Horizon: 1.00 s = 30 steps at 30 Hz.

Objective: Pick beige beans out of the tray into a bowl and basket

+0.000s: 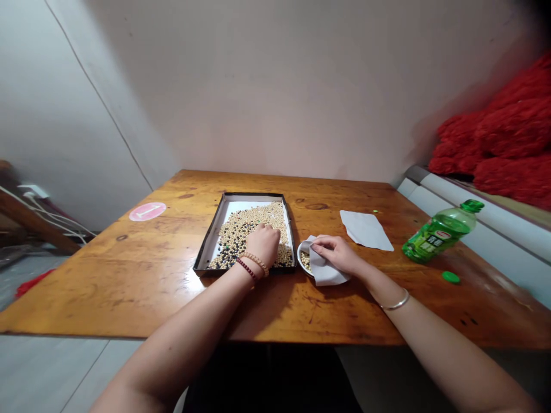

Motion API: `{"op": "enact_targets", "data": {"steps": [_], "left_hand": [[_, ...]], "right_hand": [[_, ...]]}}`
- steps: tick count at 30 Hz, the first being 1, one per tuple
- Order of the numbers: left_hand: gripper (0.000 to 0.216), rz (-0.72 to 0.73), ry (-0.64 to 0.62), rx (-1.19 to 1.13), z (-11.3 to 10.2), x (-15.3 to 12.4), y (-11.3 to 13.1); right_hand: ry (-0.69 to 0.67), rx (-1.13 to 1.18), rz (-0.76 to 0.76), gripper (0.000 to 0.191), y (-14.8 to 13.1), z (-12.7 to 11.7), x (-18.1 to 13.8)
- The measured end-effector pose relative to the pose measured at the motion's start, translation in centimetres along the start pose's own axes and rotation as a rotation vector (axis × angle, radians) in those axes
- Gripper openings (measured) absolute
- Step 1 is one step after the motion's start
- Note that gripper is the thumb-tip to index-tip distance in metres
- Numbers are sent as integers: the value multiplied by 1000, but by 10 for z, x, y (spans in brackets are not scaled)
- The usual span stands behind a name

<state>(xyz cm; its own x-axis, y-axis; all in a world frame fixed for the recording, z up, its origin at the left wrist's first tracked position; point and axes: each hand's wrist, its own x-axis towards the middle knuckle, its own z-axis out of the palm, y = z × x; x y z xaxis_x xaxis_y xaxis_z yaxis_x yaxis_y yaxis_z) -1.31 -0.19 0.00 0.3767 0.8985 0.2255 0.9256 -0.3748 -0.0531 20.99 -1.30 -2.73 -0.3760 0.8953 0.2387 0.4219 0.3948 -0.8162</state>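
Left hand (262,245): in the tray, knuckles raised and fingers curled down into the beans; a narrow, cupped grip, though whether it holds any beans is hidden.
Left wrist: two bead bracelets (252,264), one red, one tan, sit just behind the hand.
Under the left grip: pale soybeans (253,221) mixed with dark beans (228,249), spread in a heap around the fingers.
Around the left grip: a black metal tray (206,242), lined with white paper (232,205), its rim just beyond the fingertips.
Right hand (338,255): fingers lie close together on a folded white paper (325,269); I cannot tell whether they pinch it or only press.
Beside the right grip: a small white bowl (300,258) holding a few beans (305,261), partly covered by the paper, between both hands.
Right wrist: a silver bangle (396,301).
Beyond the right grip: a flat white paper sheet (365,229).
Further right of the right grip: a green plastic bottle (441,232) lying on its side, with a green cap (450,277) apart near it.
Under everything: a wooden table (129,287).
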Motion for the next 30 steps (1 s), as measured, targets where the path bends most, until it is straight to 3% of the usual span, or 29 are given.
{"op": "enact_targets", "data": {"steps": [2, 5, 8, 12, 21, 30], "left_hand": [[21, 36, 93, -22, -5, 0, 3], [22, 202, 242, -155, -11, 0, 9], [24, 374, 268, -228, -12, -3, 17], [20, 475, 249, -153, -8, -7, 26], [17, 440, 299, -137, -1, -9, 30], [26, 318, 228, -145, -9, -9, 26]], "right_hand": [[5, 16, 9, 30, 2, 0, 1], [21, 74, 56, 33, 5, 1, 3], [79, 160, 103, 36, 7, 1, 6], [108, 209, 105, 38, 5, -1, 6], [-62, 78, 77, 37, -4, -4, -2], [-115, 25, 87, 28, -5, -4, -2]]}}
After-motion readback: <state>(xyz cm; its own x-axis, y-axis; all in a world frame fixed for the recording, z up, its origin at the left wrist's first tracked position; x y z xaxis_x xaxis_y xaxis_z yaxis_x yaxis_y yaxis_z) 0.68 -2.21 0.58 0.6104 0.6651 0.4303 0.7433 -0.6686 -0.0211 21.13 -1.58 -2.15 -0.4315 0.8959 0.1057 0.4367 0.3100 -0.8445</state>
